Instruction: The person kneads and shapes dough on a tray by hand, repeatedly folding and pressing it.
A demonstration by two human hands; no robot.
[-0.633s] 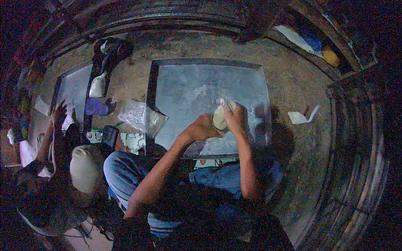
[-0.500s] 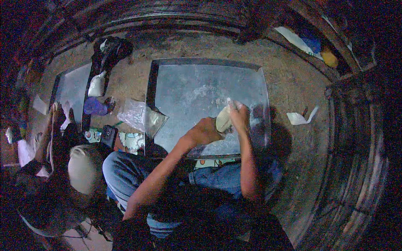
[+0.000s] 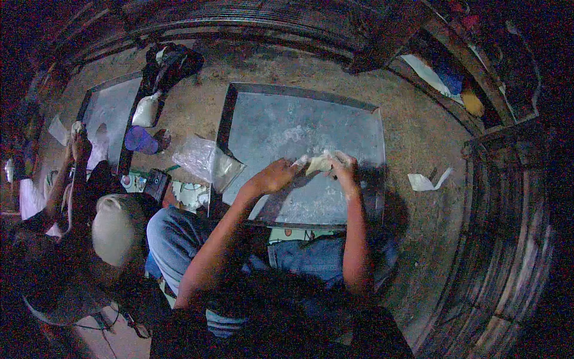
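Grey sheet-metal tray (image 3: 263, 113), large, shallow and dusted with white powder, lies on a brown earthen floor (image 3: 412, 137) and serves as the landmark for this view. Over the near half of the tray, the left hand (image 3: 276, 175) and the right hand (image 3: 345, 169) meet on a pale lump of dough (image 3: 318, 163), which is held just above the tray's surface; both hands have their fingers curled around it, the left at its left end and the right at its right end, so each grip is closed on the dough. The person's knees in blue trousers (image 3: 179, 233) show at the near edge of the tray. Just left of the tray lies a crumpled clear plastic bag (image 3: 206, 158), and beyond that a purple cup (image 3: 139, 139) and a white sack (image 3: 145, 112). Farther left is a second metal tray (image 3: 110, 110), beside which another person in a pale cap (image 3: 116, 230) sits with one hand raised. To the right of the main tray, well apart from it, a torn scrap of white paper (image 3: 426, 181) rests on the floor.
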